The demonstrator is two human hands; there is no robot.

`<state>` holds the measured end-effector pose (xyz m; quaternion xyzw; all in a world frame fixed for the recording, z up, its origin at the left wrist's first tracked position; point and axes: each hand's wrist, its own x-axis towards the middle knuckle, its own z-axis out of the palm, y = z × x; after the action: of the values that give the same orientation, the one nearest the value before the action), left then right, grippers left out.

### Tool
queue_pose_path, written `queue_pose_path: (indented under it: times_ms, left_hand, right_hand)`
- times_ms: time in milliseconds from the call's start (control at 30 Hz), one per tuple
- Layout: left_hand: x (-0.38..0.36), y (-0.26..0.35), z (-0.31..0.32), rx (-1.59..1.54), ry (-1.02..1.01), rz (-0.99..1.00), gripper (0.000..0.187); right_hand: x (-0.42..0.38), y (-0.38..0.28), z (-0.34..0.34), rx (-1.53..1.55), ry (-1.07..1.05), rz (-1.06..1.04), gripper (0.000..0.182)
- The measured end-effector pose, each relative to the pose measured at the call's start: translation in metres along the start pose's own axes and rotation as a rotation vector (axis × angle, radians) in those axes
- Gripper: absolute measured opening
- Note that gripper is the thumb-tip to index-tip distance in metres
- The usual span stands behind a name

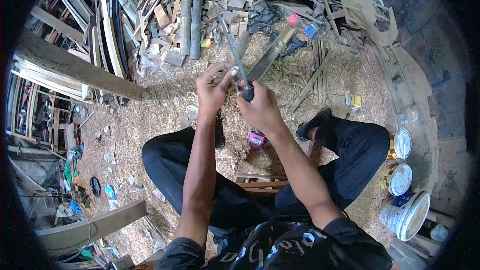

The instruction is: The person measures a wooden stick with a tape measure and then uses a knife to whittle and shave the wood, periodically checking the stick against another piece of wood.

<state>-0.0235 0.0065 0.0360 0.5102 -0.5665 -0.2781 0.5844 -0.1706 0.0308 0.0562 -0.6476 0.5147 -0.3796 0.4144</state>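
Observation:
A long, thin metal tool (230, 44) with a black handle (248, 94) points up and slightly left. My right hand (261, 107) is closed around that handle. To its left, my left hand (216, 86) pinches near the tool's shaft, thumb and fingers together on a small item too small to name. Both hands are held above the floor, between the bent knees. Just below them a pink round object (256, 141) is visible.
Wood shavings cover the floor (165, 105). Wood offcuts (162, 16) and two grey cylinders (191, 25) lie ahead. Beams (80, 65) stand at left. Lidded buckets (400, 180) line the right side. A plank (272, 52) lies beyond the hands.

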Motion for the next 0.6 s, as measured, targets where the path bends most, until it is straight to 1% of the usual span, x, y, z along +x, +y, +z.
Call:
queue_pose_path:
  times_ms: [133,200,267,333,367,400,467,500,533,600]
  left_hand:
    - [0.000,-0.002,0.001,0.038,-0.006,0.027,0.018]
    - [0.000,0.002,0.002,0.117,-0.005,0.091,0.018]
    - [0.002,0.002,0.003,0.095,-0.003,0.070,0.018]
    - [0.003,0.012,0.003,0.059,-0.017,0.099,0.025]
    - [-0.001,0.018,0.000,-0.088,-0.051,-0.103,0.034]
    - [0.006,0.027,-0.001,-0.085,-0.045,-0.099,0.034]
    - [0.022,0.038,-0.001,0.356,0.144,0.480,0.046]
    - [0.026,0.045,-0.001,0.377,0.110,0.475,0.053]
    - [0.030,0.043,0.000,0.379,0.110,0.470,0.053]
    - [0.040,0.042,0.001,0.623,-0.201,0.520,0.056]
  right_hand:
    - [-0.001,0.003,0.002,-0.091,0.036,-0.029,0.025]
    - [-0.001,0.002,-0.001,-0.101,-0.008,0.005,0.029]
    - [0.001,0.003,-0.004,-0.098,-0.020,0.009,0.029]
    - [0.001,0.005,-0.004,-0.092,-0.041,0.010,0.030]
    - [0.001,0.008,-0.002,-0.085,-0.011,0.004,0.026]
    - [0.002,0.010,-0.001,-0.077,0.017,-0.002,0.022]
    - [0.004,0.007,-0.003,-0.065,0.002,0.016,0.021]
    - [0.003,0.006,-0.006,-0.057,-0.008,0.040,0.020]
    - [0.000,0.005,-0.008,-0.056,-0.012,0.044,0.020]
    - [0.000,0.000,-0.013,-0.047,-0.065,0.037,0.027]
